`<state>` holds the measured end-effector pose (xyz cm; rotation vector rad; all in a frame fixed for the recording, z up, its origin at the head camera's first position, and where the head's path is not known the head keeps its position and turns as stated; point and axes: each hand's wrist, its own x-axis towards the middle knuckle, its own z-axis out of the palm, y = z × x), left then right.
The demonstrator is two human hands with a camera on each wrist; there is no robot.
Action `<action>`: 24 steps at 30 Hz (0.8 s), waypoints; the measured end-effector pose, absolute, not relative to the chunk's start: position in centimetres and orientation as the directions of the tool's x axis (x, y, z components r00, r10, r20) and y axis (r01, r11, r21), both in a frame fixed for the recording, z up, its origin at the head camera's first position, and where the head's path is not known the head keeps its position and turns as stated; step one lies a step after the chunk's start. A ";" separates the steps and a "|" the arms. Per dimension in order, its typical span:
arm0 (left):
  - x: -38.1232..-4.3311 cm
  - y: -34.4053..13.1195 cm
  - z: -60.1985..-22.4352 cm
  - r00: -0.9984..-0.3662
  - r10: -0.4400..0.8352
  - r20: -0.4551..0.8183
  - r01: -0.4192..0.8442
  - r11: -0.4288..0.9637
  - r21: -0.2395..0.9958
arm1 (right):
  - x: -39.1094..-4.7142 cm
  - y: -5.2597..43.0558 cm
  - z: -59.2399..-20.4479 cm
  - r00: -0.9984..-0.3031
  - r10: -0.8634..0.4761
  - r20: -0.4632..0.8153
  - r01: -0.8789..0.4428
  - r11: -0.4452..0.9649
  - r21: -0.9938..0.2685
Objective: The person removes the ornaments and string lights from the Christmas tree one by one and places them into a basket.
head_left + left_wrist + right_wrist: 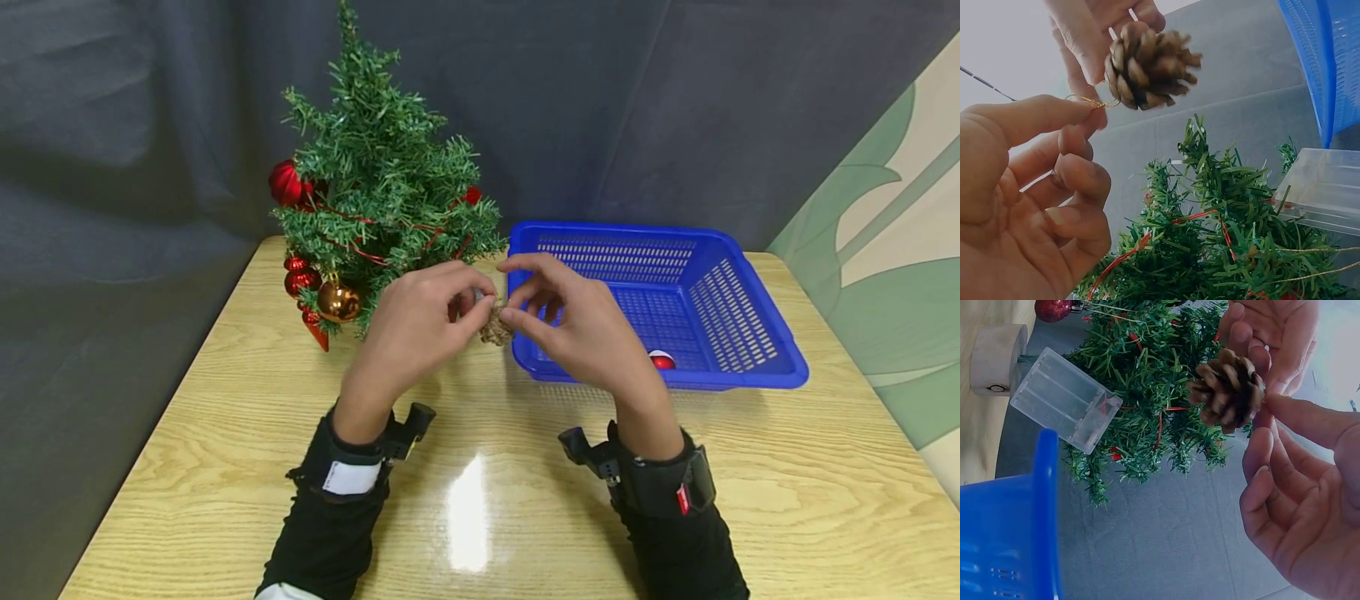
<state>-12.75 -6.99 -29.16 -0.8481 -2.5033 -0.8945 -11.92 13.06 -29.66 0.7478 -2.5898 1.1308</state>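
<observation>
A brown pine cone (1150, 65) with a thin gold loop (1094, 102) at its base is held up between both hands, in front of the tree. My left hand (420, 321) pinches the gold loop between thumb and finger; its other fingers are curled. From the other side, my right hand (566, 317) holds the loop end of the cone with its fingertips, the index finger raised in the head view. Both sets of fingertips meet at the loop in the right wrist view, where they partly hide it. The green Christmas tree (382, 167) stands just behind the left hand.
Red baubles (288, 183), a gold bauble (339, 300) and red strings hang on the tree. A blue basket (765, 317) at the right holds a red and white bauble (663, 360). A clear plastic box (1063, 400) sits by the tree's wooden base (997, 359).
</observation>
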 end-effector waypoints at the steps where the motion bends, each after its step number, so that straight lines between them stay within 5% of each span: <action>1: -12.8 -7.0 -29.2 -0.757 0.424 0.497 0.642 0.625 0.445 | -11.9 13.0 -29.7 -0.845 -0.366 0.390 -0.535 0.574 -0.621; 24: -12.5 -6.3 -29.2 -0.737 0.450 0.505 0.658 0.648 0.383 | -12.5 12.9 -30.4 -0.875 -0.334 0.350 -0.483 0.618 -0.621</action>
